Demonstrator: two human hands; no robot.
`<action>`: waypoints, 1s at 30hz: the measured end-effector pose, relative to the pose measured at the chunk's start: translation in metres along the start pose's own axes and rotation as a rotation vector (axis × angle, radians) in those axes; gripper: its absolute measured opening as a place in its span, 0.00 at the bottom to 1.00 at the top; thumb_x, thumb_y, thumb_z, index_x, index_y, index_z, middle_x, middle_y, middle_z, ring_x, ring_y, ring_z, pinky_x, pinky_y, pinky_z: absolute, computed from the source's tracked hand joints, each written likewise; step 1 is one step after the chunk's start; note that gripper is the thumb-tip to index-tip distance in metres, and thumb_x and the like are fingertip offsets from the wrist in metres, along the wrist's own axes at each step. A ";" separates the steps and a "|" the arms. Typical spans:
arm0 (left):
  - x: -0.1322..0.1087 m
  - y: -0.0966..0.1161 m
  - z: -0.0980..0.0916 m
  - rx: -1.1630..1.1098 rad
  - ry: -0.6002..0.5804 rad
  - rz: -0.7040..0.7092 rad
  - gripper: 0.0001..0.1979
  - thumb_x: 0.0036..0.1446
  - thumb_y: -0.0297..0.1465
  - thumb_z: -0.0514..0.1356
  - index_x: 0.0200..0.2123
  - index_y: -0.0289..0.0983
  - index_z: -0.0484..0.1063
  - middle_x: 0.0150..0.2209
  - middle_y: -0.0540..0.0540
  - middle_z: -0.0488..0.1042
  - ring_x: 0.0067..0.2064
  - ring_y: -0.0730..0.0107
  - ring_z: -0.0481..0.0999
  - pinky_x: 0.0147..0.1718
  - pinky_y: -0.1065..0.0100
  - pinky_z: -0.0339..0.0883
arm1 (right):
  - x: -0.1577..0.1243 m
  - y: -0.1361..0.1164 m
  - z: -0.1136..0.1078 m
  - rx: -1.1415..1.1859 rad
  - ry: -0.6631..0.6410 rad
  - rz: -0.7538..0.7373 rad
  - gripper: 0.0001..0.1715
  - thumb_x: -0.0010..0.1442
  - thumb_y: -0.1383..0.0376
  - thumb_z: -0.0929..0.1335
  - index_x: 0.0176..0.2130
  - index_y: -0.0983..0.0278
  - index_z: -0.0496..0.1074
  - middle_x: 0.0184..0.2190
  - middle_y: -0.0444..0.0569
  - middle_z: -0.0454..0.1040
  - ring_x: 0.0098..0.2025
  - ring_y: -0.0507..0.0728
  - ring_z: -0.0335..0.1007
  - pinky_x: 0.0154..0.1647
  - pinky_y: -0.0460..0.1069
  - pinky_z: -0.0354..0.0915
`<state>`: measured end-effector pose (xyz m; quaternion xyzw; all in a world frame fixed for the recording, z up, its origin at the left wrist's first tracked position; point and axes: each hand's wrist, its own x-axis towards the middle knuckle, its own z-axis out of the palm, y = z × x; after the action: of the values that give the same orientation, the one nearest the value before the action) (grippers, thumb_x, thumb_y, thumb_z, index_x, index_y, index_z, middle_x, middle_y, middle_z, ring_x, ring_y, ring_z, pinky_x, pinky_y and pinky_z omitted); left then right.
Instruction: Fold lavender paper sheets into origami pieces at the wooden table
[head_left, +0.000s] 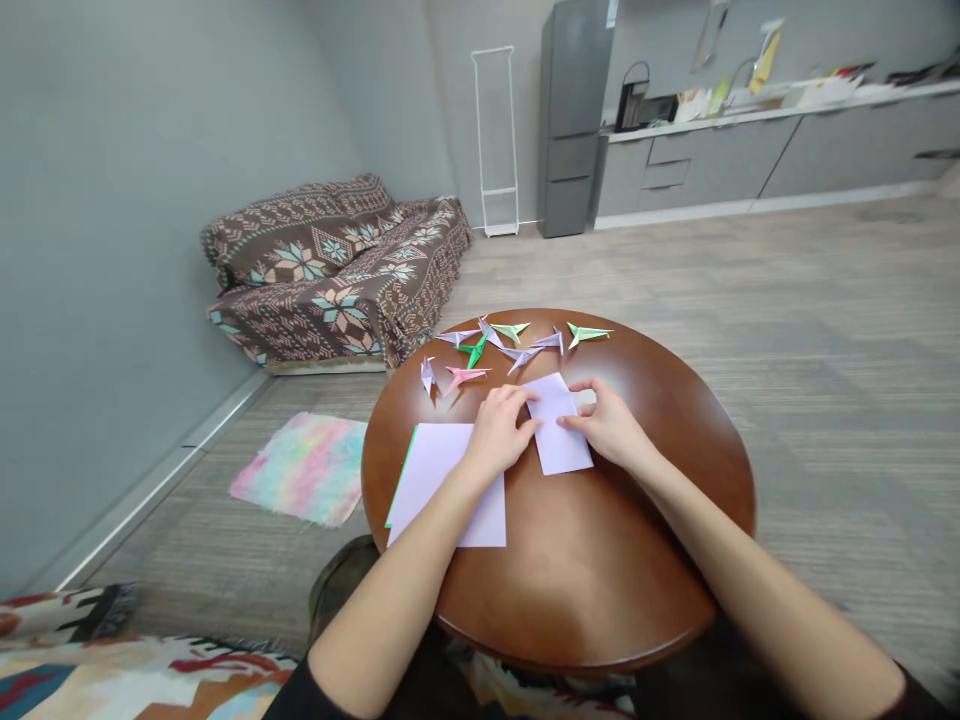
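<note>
A lavender sheet of origami paper (561, 436), folded to a narrow rectangle, lies slightly tilted on the round brown table (570, 570). My left hand (501, 425) holds its left edge, with the thumb and fingertips on the paper. At the right edge, my right hand (606, 425) has its thumb on the sheet and its index finger near the upper corner. Partly under my left forearm rests a stack of lavender paper (439, 470), with a green edge showing on its left side. Beyond my hands lie several folded paper birds, among them a pink one (463, 377) and a green one (475, 349).
Pale green paper birds (587, 334) and lavender ones (521, 354) sit near the table's far edge. A sofa with a patterned cover (337, 280) stands at the back left. A pastel rug (304, 465) lies on the floor. Behind are a grey fridge (576, 120) and kitchen cabinets (720, 165).
</note>
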<state>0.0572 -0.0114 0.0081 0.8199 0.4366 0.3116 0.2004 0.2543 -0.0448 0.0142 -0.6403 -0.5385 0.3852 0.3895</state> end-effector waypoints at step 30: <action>-0.009 0.012 -0.006 0.373 -0.296 -0.020 0.23 0.66 0.40 0.58 0.62 0.40 0.69 0.72 0.43 0.62 0.72 0.45 0.58 0.68 0.42 0.55 | 0.000 0.007 -0.006 -0.327 -0.090 -0.019 0.36 0.53 0.62 0.75 0.58 0.60 0.64 0.30 0.44 0.79 0.34 0.61 0.77 0.32 0.51 0.62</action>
<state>0.0564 -0.0249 0.0163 0.8751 0.4605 0.1000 0.1103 0.2622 -0.0457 0.0103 -0.6721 -0.6168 0.3170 0.2594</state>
